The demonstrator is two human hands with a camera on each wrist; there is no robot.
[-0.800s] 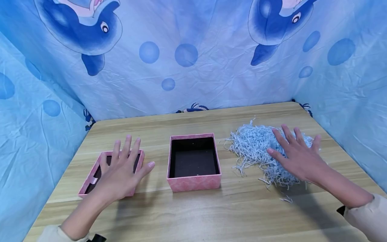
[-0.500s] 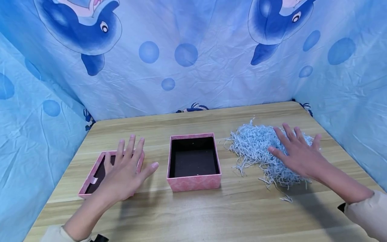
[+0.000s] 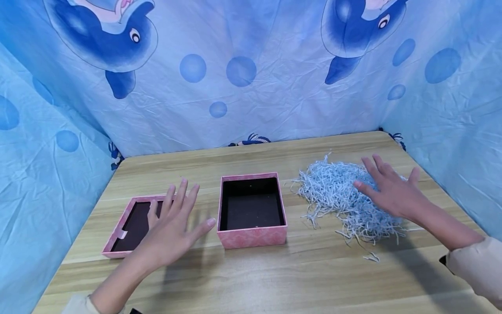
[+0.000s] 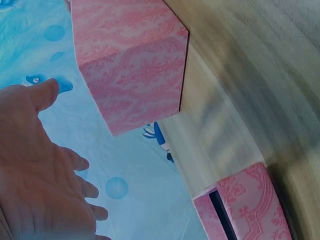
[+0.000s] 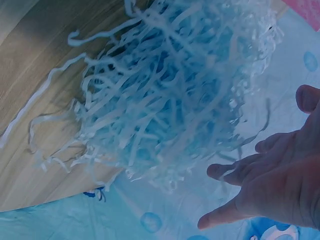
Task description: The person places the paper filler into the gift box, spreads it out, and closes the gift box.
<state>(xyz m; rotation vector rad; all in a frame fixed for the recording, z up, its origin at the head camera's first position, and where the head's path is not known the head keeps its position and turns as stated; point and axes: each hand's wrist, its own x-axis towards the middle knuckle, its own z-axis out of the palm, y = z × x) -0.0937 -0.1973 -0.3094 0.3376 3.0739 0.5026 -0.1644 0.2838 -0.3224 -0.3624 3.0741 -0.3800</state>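
Note:
My left hand (image 3: 168,235), fingers spread and holding nothing, hovers between a shallow pink box lid (image 3: 127,218) and a deeper pink patterned box (image 3: 252,237). The lid lies with its dark inside facing up, partly covered by the hand in the head view. Upright at mid-table, the box shows a bare black interior. In the left wrist view the thumb points toward the box's side (image 4: 135,65). On the right, a loose heap of pale blue shredded paper (image 3: 333,187) lies on the table. My right hand (image 3: 398,194) is held over its right part, fingers spread, nothing gripped.
The wooden table (image 3: 251,283) ends at a blue curtain (image 3: 274,109) printed with dolphins, which encloses the back and both sides. A few stray paper strips (image 3: 370,257) lie in front of the heap. A white ribbon tab (image 3: 122,234) sits at the lid's left side.
My left hand has drifted right, off much of the lid and closer to the box. The right hand has shifted slightly right and away from me. Box, lid and paper stay put.

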